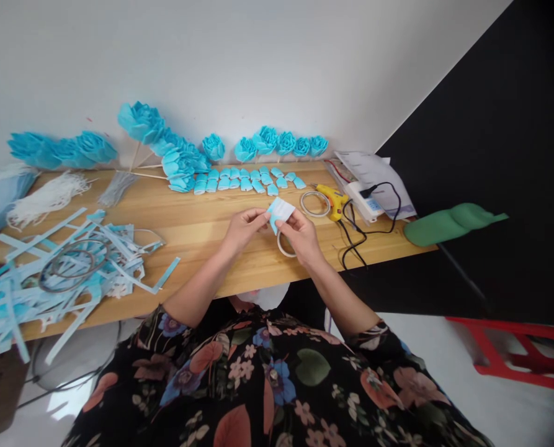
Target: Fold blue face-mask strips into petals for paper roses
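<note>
A small blue-and-white fabric piece (282, 208), partly folded, is held up between my two hands over the front of the table. My left hand (245, 231) pinches its left edge between thumb and fingers. On the other side, my right hand (301, 234) grips the lower right part, thumb on top. A ring-shaped roll (283, 247), perhaps tape, shows partly beneath my right hand; whether that hand touches it I cannot tell. Behind my hands lie rows of small folded blue pieces (245, 184) on the table.
Blue fabric flowers (286, 143) line the wall. A yellow glue gun (335, 202), another ring (314, 203) and a power strip (365, 202) with black cable lie right, near a green bottle-shaped object (453, 225). Blue-white strips (72, 267) heap up left on the wooden table (193, 217).
</note>
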Action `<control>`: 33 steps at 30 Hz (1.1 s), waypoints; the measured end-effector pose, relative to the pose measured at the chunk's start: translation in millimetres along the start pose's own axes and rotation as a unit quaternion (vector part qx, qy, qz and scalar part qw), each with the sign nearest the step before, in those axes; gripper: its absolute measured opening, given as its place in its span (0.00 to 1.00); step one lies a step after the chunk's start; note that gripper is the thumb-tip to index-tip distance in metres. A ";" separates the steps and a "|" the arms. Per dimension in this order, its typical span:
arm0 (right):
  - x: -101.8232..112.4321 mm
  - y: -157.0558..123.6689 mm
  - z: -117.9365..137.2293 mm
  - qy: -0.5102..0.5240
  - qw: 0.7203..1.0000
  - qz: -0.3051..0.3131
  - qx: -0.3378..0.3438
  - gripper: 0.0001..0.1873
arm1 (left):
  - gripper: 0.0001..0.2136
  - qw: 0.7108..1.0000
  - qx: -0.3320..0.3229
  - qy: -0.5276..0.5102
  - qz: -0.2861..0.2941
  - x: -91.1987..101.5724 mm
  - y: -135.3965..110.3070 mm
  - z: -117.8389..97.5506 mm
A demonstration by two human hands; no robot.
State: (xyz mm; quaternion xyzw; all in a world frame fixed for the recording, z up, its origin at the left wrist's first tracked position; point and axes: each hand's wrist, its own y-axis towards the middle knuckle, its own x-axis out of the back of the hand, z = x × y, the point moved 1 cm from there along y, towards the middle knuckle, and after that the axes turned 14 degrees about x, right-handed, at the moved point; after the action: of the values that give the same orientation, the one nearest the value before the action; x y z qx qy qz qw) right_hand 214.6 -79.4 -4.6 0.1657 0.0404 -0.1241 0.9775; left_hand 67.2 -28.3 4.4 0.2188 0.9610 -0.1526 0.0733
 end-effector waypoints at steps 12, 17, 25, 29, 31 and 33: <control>9.7 7.7 13.0 -0.009 1.000 0.008 -0.017 0.22 | 0.16 0.998 0.005 0.055 0.015 1.0 3.6 4.2; 10.3 9.9 18.4 -0.054 0.999 0.010 0.003 0.16 | 0.16 0.997 -0.003 0.079 0.021 -0.6 3.3 6.4; 15.0 10.1 16.0 -0.120 0.991 0.030 0.054 0.10 | 0.12 0.996 0.019 0.087 0.012 -0.4 5.0 4.9; 18.7 8.0 23.2 -0.220 0.964 0.057 0.135 0.05 | 0.12 0.997 0.026 0.079 0.008 -0.6 1.9 1.5; 20.5 6.5 27.1 -0.260 0.943 0.080 0.191 0.05 | 0.13 0.997 0.031 0.077 0.006 -0.6 0.8 1.0; 22.6 5.0 28.4 -0.286 0.926 0.104 0.225 0.07 | 0.13 0.997 0.037 0.072 0.003 -0.6 0.3 1.3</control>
State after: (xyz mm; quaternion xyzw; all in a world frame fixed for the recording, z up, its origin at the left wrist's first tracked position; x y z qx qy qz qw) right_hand 238.8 -89.5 21.0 0.3419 -0.2876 -0.0701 0.8919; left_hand 67.9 -28.7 3.2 0.2348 0.9568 -0.1714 -0.0037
